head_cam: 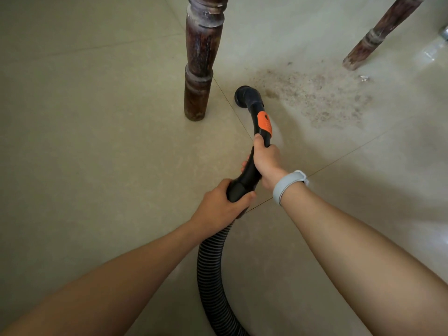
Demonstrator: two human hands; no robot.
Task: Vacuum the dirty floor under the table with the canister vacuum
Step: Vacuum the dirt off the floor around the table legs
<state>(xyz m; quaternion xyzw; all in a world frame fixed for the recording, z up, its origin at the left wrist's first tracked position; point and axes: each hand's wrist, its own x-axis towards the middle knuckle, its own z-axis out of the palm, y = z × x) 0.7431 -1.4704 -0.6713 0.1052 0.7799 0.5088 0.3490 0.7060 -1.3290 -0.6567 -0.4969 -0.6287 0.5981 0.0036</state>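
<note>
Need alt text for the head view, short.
Both hands hold a black curved vacuum handle with an orange slider: right hand in front, left hand at the ribbed hose joint. Its round nozzle sits between a dark turned wooden table leg and a dirt patch on beige tiles.

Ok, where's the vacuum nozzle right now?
In the head view the nozzle sits centre frame on the floor, just right of the near table leg, at the left edge of the dirt patch.
</note>
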